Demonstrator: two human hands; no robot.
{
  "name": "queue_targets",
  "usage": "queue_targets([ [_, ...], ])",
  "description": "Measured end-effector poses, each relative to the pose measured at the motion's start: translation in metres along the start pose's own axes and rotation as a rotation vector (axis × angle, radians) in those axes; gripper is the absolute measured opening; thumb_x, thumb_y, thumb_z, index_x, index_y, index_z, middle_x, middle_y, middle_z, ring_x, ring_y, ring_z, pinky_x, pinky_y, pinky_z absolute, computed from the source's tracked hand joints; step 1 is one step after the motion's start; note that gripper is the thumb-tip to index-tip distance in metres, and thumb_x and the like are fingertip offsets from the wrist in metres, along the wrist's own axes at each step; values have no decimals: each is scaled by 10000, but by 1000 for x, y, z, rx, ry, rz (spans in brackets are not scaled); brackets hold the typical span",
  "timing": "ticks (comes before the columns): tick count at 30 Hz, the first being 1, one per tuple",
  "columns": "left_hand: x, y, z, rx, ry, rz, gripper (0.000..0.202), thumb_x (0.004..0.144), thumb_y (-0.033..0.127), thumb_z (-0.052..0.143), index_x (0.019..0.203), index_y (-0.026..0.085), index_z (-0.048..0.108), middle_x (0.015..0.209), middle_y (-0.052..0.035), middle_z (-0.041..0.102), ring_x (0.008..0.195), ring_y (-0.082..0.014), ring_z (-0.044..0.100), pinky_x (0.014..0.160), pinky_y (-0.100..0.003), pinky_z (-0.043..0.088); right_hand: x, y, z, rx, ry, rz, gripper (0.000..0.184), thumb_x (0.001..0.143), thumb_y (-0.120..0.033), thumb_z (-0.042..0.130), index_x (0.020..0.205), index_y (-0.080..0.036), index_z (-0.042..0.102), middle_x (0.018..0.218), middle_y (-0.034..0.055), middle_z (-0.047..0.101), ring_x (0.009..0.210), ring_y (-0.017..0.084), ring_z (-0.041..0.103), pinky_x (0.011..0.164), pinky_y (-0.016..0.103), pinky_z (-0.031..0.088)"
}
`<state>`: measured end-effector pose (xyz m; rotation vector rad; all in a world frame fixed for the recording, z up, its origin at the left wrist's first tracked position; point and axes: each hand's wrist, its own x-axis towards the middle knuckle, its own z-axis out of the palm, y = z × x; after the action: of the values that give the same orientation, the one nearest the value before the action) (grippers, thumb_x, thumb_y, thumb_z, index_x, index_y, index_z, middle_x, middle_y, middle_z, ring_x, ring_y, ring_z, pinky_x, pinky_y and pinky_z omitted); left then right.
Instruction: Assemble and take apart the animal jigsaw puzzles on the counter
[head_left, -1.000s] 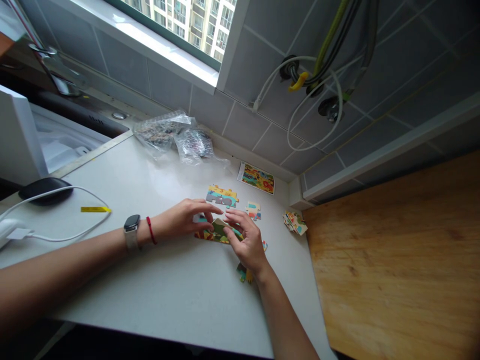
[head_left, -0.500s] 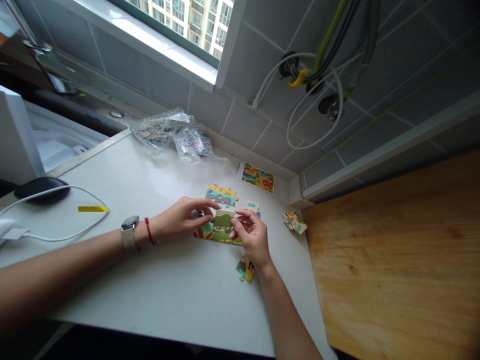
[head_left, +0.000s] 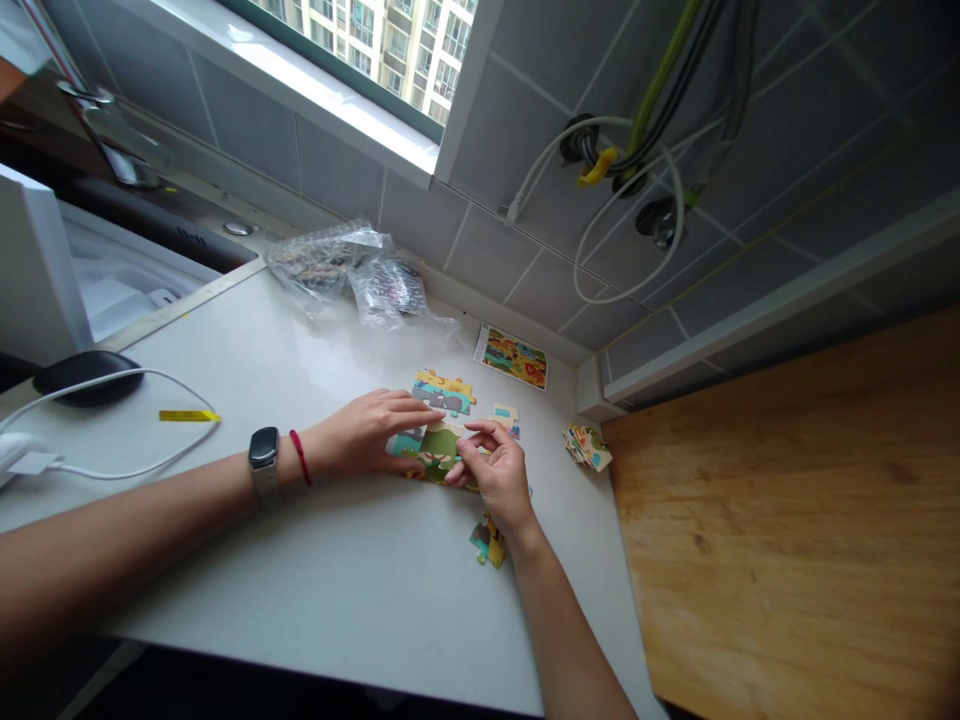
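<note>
The right hand (head_left: 496, 478) curls narrowly over the jigsaw pieces (head_left: 435, 452) on the white counter (head_left: 300, 590) — whether it grips one, its fingers hide. The left hand (head_left: 364, 435) lies nearly flat, fingertips at the pieces' edge. Loose pieces (head_left: 487, 540) sit just below the right hand, partly hidden by it — a picture card (head_left: 511, 358) lies beyond.

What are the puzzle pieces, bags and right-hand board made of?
The puzzle pieces look like matte printed card, judging by thin edges. The bags look like clear plastic film: crinkled, glossy highlights. The board seems wood: visible grain, satin sheen.
</note>
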<state>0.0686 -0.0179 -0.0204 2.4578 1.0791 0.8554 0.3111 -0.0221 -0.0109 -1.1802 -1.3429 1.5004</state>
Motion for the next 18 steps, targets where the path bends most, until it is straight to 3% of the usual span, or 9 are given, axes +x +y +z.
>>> queue_targets([
  [2,0,-2,-1,42,23,-30,531,915,463,737,1378,213,668,1210,-127,753,1075,-292,714,960,-427,561,1,2,-3,-87,36,-42,403,877,-518,748,1115,-214,629,879,0,693,547,136,690,469,247,562],
  [4,0,-10,-4,76,85,-85,522,934,468,700,1380,198,663,1217,-137,746,1088,-299,705,964,-434,563,1,4,-6,-294,92,-163,314,941,-474,673,1122,-217,675,959,42,713,693,165,709,586,291,603],
  [6,-1,-22,-7,102,166,-163,556,947,487,662,1409,178,640,1257,-153,729,1127,-312,689,982,-444,562,3,4,-10,-564,118,-320,276,979,-414,624,1160,-226,715,1067,80,726,938,218,713,844,379,622],
  [9,-2,-43,-10,121,237,-277,638,946,521,621,1459,141,596,1315,-176,705,1182,-327,667,1018,-455,552,9,4,-11,-890,27,-440,384,1007,-397,590,1340,-231,684,1413,120,648,1356,284,560,1191,492,431],
  [13,-2,-58,-9,120,203,-338,666,926,559,607,1438,134,616,1303,-180,717,1199,-335,658,1053,-464,531,13,1,-6,-1121,-203,-308,614,1040,-506,535,1576,-212,483,1704,85,359,1610,318,230,1300,550,235],
  [18,2,-61,-10,123,193,-366,663,909,591,595,1419,169,633,1317,-176,717,1227,-348,646,1077,-478,507,9,-6,-3,-1167,-284,-227,614,1060,-520,491,1599,-228,448,1722,52,306,1619,318,209,1311,569,192],
])
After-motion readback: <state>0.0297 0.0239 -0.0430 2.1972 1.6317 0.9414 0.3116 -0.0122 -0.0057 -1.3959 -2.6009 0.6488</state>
